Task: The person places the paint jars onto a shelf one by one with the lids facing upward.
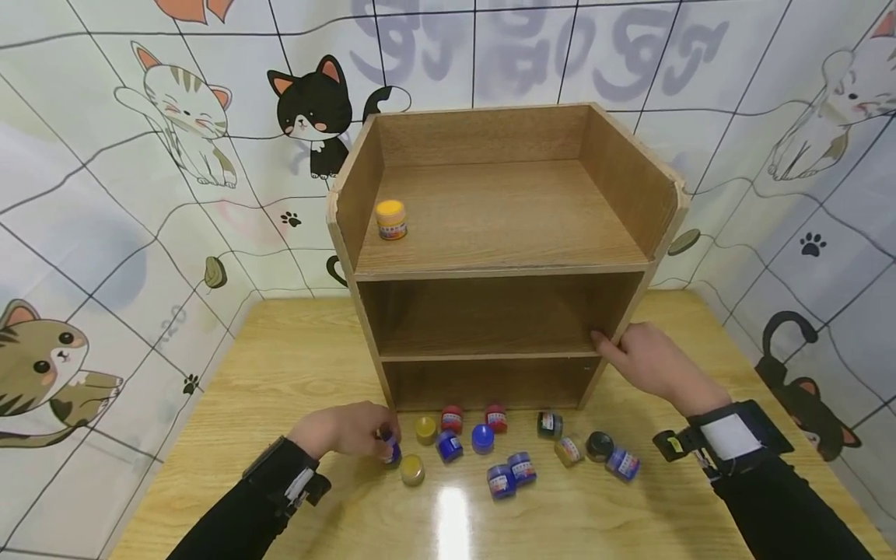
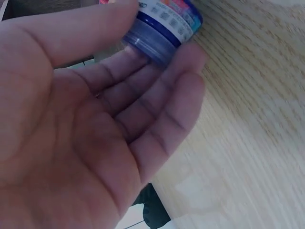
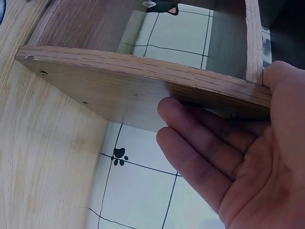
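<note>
My left hand [image 1: 346, 430] is at the left end of a scatter of small paint jars and pinches a blue paint jar [image 2: 167, 21] between thumb and fingers. In the left wrist view its printed label and clear, bluish band show. A small wooden shelf [image 1: 483, 218] stands ahead, with two lower compartments under a walled top. My right hand [image 1: 651, 362] grips the shelf's right side panel [image 3: 143, 90], the thumb inside and the fingers along the outer face. On the shelf's top, to the left, stands a yellow paint jar [image 1: 391, 220].
Several jars lie or stand before the shelf on the wooden table [image 1: 294, 365], including a red jar [image 1: 451, 418], a yellow jar [image 1: 412, 470], a blue jar [image 1: 501, 481] and a dark jar [image 1: 549, 425]. Cat-printed sheeting [image 1: 231, 210] surrounds the table's back and sides.
</note>
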The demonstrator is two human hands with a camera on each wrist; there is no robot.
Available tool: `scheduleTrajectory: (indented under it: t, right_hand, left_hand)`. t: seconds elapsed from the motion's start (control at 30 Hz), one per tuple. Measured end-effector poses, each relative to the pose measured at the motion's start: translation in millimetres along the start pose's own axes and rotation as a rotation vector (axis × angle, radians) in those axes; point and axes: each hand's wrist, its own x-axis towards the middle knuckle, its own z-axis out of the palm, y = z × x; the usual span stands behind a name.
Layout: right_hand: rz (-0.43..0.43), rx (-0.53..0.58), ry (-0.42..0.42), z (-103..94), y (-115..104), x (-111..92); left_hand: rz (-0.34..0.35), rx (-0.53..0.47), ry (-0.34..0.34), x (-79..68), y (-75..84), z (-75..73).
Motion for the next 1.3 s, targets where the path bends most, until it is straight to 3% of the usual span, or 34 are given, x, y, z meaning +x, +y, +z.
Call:
scheduleTrajectory:
  t: [0.2, 0.63, 1.1, 1.3]
  right_hand:
    - [0.000, 0.010, 0.002, 0.9, 0.2, -1.9]
    - [0.010, 0.014, -0.006, -1.5, -3.3, -4.0]
    - [0.026, 0.032, 0.001, -0.8, -3.4, -4.2]
    - [0.028, 0.030, -0.005, -1.3, -4.7, -3.6]
  left_hand:
    - [0.082, -0.002, 0.005, 1.0, 0.1, -2.2]
    - [0.053, 0.024, 0.001, -1.4, 4.4, -6.1]
    - [0.132, 0.103, 0.044, -6.6, 15.3, -18.0]
    - [0.112, 0.132, 0.048, -7.4, 22.5, -20.8]
